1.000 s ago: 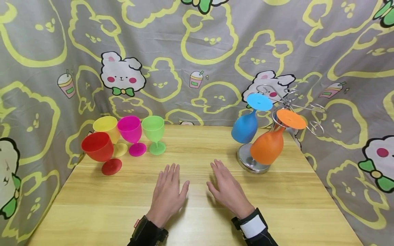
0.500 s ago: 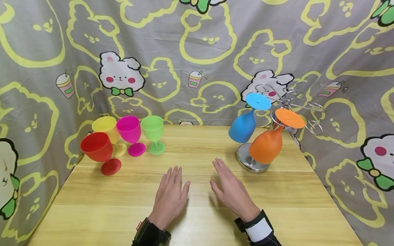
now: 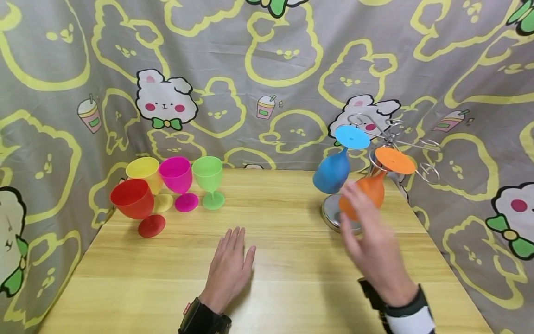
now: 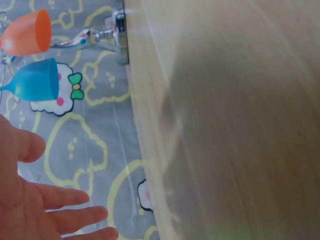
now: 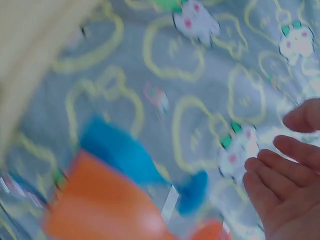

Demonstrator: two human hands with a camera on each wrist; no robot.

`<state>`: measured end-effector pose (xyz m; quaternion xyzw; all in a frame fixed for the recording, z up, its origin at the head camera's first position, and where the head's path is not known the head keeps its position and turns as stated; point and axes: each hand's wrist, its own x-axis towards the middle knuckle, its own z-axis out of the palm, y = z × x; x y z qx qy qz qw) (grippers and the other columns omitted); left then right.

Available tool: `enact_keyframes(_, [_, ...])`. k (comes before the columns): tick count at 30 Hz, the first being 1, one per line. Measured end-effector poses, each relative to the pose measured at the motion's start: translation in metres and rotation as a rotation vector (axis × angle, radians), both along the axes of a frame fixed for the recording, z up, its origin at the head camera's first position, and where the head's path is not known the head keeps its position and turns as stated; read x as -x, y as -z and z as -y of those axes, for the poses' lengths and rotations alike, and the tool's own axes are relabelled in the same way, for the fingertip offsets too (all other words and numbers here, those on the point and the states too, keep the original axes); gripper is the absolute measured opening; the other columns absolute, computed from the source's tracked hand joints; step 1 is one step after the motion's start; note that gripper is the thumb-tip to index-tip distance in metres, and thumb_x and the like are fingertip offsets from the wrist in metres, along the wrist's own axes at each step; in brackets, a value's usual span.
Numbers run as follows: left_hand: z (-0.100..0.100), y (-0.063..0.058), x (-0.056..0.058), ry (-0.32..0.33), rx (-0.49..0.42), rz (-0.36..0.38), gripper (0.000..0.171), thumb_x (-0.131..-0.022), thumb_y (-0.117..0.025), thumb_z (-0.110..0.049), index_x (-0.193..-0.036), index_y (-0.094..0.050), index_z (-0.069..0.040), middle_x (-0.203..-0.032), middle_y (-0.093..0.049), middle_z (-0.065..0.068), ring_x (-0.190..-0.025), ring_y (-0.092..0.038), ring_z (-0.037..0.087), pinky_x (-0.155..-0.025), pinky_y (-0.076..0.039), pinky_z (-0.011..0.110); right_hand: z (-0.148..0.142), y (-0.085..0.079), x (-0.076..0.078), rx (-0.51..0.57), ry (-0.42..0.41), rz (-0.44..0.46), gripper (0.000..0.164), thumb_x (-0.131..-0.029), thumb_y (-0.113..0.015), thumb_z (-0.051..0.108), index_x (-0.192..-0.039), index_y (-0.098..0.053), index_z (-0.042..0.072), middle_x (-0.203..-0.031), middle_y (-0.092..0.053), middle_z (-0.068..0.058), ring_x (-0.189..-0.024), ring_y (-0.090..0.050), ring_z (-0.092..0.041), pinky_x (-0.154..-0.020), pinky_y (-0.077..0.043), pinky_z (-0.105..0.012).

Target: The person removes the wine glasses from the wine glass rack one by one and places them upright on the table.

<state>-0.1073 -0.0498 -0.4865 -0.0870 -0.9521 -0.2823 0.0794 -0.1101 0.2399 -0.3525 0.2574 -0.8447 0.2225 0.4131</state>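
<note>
An orange goblet (image 3: 372, 186) and a blue goblet (image 3: 332, 172) hang upside down by their feet from a silver wire rack (image 3: 390, 137) at the right. My right hand (image 3: 377, 248), blurred, is raised in front of the orange goblet with its fingers extended, and overlaps its bowl in the head view. In the right wrist view that palm (image 5: 295, 200) holds nothing, and both goblets lie to its left. My left hand (image 3: 229, 269) is low over the middle of the table, fingers straight and holding nothing.
At the left stand a red goblet (image 3: 133, 199), a yellow goblet (image 3: 144, 174), a magenta goblet (image 3: 176, 176) and a green goblet (image 3: 208, 174), all upright on the wooden table (image 3: 267, 199). A grey patterned curtain (image 3: 233, 51) surrounds the table's back and sides.
My right hand has moved right and up from the middle of the table to the front of the orange goblet. The left hand has barely shifted. The goblets and rack stay in place.
</note>
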Motion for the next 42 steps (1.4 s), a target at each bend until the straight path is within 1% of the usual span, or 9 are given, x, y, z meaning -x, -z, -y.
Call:
enact_keyframes(3, [0.000, -0.001, 0.000, 0.004, -0.014, 0.004, 0.062, -0.114, -0.049, -0.034, -0.160, -0.043, 0.008, -0.166, -0.043, 0.030, -0.158, -0.037, 0.049, -0.132, -0.028, 0.063, -0.019, -0.020, 0.005, 0.025, 0.111, -0.070, 0.045, -0.105, -0.059, 0.011, -0.147, -0.061, -0.005, -0.156, -0.060, -0.021, -0.138, -0.062, -0.044, -0.125, -0.036, -0.016])
enact_keyframes(6, [-0.001, 0.000, -0.001, 0.010, -0.021, 0.006, 0.061, -0.114, -0.049, -0.033, -0.159, -0.043, 0.008, -0.165, -0.044, 0.030, -0.157, -0.038, 0.049, -0.132, -0.028, 0.064, -0.037, -0.033, 0.013, 0.031, 0.202, -0.087, 0.047, -0.100, -0.064, -0.005, -0.147, -0.059, -0.008, -0.154, -0.060, -0.026, -0.140, -0.059, -0.048, -0.128, -0.040, -0.039])
enact_keyframes(9, [-0.002, 0.000, -0.001, 0.016, -0.025, 0.003, 0.061, -0.114, -0.049, -0.033, -0.159, -0.044, 0.009, -0.164, -0.045, 0.031, -0.157, -0.039, 0.050, -0.132, -0.029, 0.064, -0.053, -0.040, 0.020, 0.010, 0.254, -0.034, 0.056, -0.097, -0.066, -0.014, -0.151, -0.055, -0.007, -0.156, -0.056, -0.029, -0.146, -0.053, -0.047, -0.125, -0.041, -0.055])
enact_keyframes(11, [-0.002, 0.000, -0.001, 0.018, -0.027, 0.000, 0.061, -0.114, -0.050, -0.032, -0.158, -0.045, 0.010, -0.163, -0.046, 0.032, -0.156, -0.040, 0.050, -0.132, -0.029, 0.064, -0.061, -0.042, 0.025, -0.020, 0.269, -0.008, 0.058, -0.097, -0.066, -0.015, -0.153, -0.054, -0.006, -0.158, -0.054, -0.028, -0.149, -0.051, -0.046, -0.124, -0.041, -0.057])
enact_keyframes(15, [-0.002, 0.001, -0.002, 0.020, -0.030, 0.000, 0.060, -0.114, -0.050, -0.032, -0.157, -0.046, 0.011, -0.162, -0.047, 0.033, -0.155, -0.041, 0.051, -0.132, -0.029, 0.064, -0.073, -0.039, 0.035, -0.077, 0.265, 0.018, 0.056, -0.098, -0.064, -0.016, -0.152, -0.056, -0.004, -0.156, -0.058, -0.027, -0.151, -0.051, -0.042, -0.128, -0.039, -0.050])
enact_keyframes(20, [-0.002, 0.002, -0.002, 0.016, -0.037, 0.001, 0.061, -0.114, -0.050, -0.032, -0.156, -0.046, 0.011, -0.162, -0.047, 0.033, -0.155, -0.041, 0.051, -0.132, -0.029, 0.064, -0.078, -0.032, 0.045, -0.062, 0.256, -0.036, 0.042, -0.100, -0.064, -0.013, -0.142, -0.066, -0.005, -0.142, -0.068, -0.027, -0.142, -0.060, -0.043, -0.130, -0.038, -0.040])
enact_keyframes(26, [-0.002, 0.001, -0.003, 0.024, -0.050, 0.022, 0.061, -0.114, -0.050, -0.033, -0.157, -0.046, 0.010, -0.163, -0.046, 0.032, -0.156, -0.040, 0.050, -0.132, -0.028, 0.064, -0.077, -0.029, 0.048, -0.009, 0.274, -0.108, 0.034, -0.103, -0.065, -0.008, -0.135, -0.072, -0.003, -0.134, -0.074, -0.025, -0.129, -0.068, -0.047, -0.127, -0.043, -0.040])
enact_keyframes(34, [0.000, 0.000, 0.000, 0.009, -0.055, 0.024, 0.062, -0.113, -0.052, -0.034, -0.157, -0.046, 0.010, -0.164, -0.045, 0.031, -0.156, -0.039, 0.050, -0.133, -0.026, 0.063, -0.074, -0.030, 0.048, -0.013, 0.272, -0.151, 0.033, -0.107, -0.060, -0.005, -0.135, -0.075, 0.003, -0.133, -0.076, -0.020, -0.125, -0.072, -0.044, -0.125, -0.045, -0.032])
enact_keyframes(42, [-0.004, 0.002, 0.001, 0.022, -0.068, 0.052, 0.064, -0.113, -0.053, -0.036, -0.157, -0.045, 0.009, -0.165, -0.044, 0.031, -0.158, -0.038, 0.048, -0.134, -0.025, 0.063, -0.067, -0.040, 0.051, -0.023, 0.223, -0.130, 0.034, -0.105, -0.062, -0.006, -0.134, -0.076, 0.003, -0.132, -0.076, -0.018, -0.129, -0.071, -0.040, -0.123, -0.046, -0.032])
